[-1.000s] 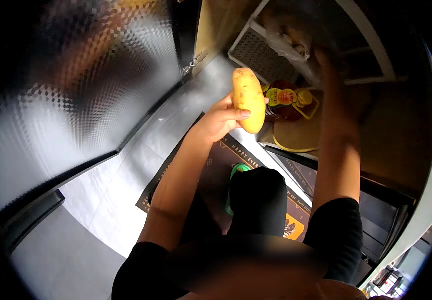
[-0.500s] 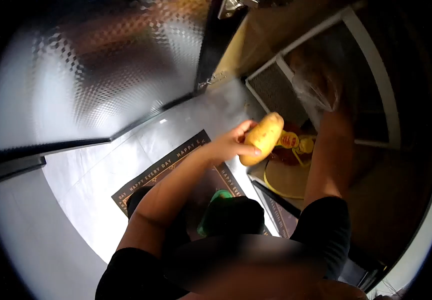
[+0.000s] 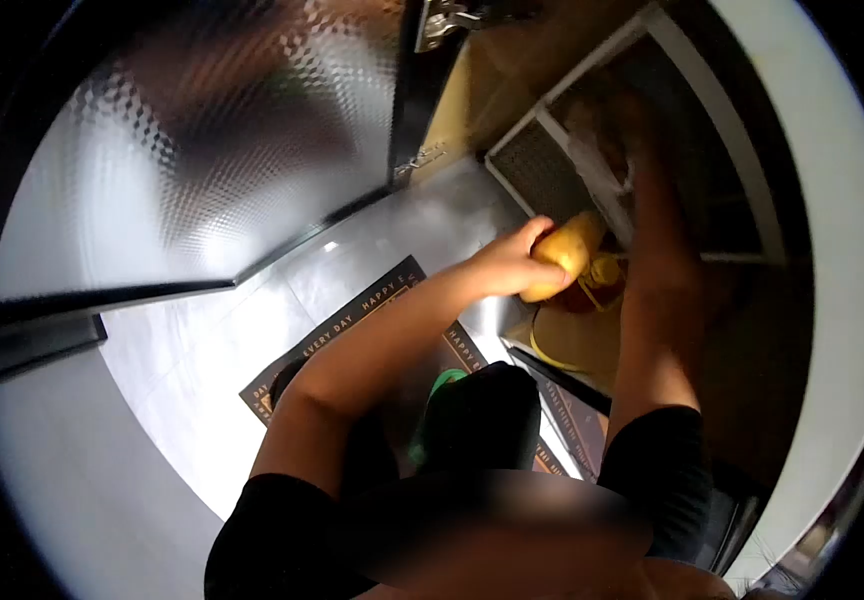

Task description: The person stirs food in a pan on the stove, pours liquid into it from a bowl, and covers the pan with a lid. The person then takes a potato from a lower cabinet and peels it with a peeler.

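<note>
Left hand (image 3: 512, 264) is clasped around a yellow potato (image 3: 574, 245), with digits seen on two sides of it. The potato is held raised in front of an open cabinet (image 3: 752, 330), tilted, its upper end directed toward the right. Behind it, a bottle with a yellow cap (image 3: 605, 269) is partly hidden; whether the two are in contact cannot be determined.

Right hand (image 3: 636, 122) is extended into the cabinet, beside a translucent plastic bag (image 3: 592, 160) at a white-framed basket (image 3: 742, 130). Fingers are lost in shadow; whether the bag is gripped cannot be told.

Near the bottle, a round board (image 3: 580, 338) edged in yellow is noted on the cabinet floor. At left, a patterned glass door (image 3: 282, 190) is swung open. On the tiles below, a dark mat (image 3: 352, 312) printed with lettering is partly covered by the left forearm.
</note>
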The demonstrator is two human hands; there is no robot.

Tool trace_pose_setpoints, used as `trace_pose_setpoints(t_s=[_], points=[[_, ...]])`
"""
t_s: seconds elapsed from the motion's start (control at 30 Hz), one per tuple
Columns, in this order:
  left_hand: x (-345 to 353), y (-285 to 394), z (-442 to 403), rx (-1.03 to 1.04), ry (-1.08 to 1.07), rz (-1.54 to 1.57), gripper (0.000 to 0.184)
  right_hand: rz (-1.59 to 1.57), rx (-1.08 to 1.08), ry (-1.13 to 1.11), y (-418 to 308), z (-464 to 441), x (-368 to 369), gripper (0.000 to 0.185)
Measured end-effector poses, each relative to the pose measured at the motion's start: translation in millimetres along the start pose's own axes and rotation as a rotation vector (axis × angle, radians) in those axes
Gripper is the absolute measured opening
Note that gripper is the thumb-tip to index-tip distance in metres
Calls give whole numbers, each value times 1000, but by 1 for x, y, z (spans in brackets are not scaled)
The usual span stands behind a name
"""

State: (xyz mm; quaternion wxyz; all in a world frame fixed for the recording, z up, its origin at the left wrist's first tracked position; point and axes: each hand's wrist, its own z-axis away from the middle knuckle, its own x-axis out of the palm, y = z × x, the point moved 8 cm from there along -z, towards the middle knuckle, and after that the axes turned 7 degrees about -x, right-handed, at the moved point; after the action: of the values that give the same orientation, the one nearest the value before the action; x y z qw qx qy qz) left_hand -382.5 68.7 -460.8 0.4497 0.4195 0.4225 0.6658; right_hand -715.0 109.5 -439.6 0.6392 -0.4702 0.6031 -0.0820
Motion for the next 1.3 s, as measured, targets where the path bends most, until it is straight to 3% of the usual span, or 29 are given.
trace_pose_setpoints(t_s=[0.13,0.17,0.23,0.3,0.37,0.43,0.5,0.57,0.77,0.8,0.87,0.93,0.97,1.0,1.07,1.1,1.17,1.27,1.3], points=[[14,29,-5,-136,-27,43,77,-195,67,200,-11,35,-28,36],[14,29,-11,-142,39,-35,66,-270,93,260,-14,51,-36,36],[33,11,-40,-149,-132,77,58,-438,137,386,-22,83,-52,36],[35,6,-50,-369,-84,53,45,-629,207,500,-30,118,-62,35],[46,34,-40,-276,80,103,39,-820,290,583,-35,159,-68,35],[49,38,-90,-189,-54,261,34,-1016,398,625,-43,209,-64,35],[48,51,-137,-32,-192,366,31,-1179,545,597,-48,246,-56,35],[41,68,-182,77,-188,399,33,-1275,705,529,-56,270,-42,37],[-7,54,-219,137,324,-119,39,-2007,821,50,-64,290,-5,41],[-12,48,-213,124,369,-196,40,-2128,743,-21,-77,287,-7,44],[-7,39,-191,131,296,-142,42,-2235,645,-136,-86,281,-6,47],[16,57,-130,148,75,90,43,-2320,615,-228,-87,274,0,49],[31,75,-85,146,-55,226,44,-2302,617,-244,-95,271,3,48],[36,58,-78,-62,-112,283,46,-2281,624,-264,-107,269,6,48],[34,48,-56,-61,-185,296,43,-2192,546,-331,-125,262,17,46],[33,44,-44,-62,-226,303,41,-1946,508,-302,-132,263,23,46],[6,42,-22,32,-33,632,38,-1458,418,-226,-149,262,27,47],[-25,47,20,109,-168,1019,47,-1236,572,-612,-163,281,26,42],[-35,46,38,146,-80,1079,50,-1094,562,-683,-145,276,28,38]])
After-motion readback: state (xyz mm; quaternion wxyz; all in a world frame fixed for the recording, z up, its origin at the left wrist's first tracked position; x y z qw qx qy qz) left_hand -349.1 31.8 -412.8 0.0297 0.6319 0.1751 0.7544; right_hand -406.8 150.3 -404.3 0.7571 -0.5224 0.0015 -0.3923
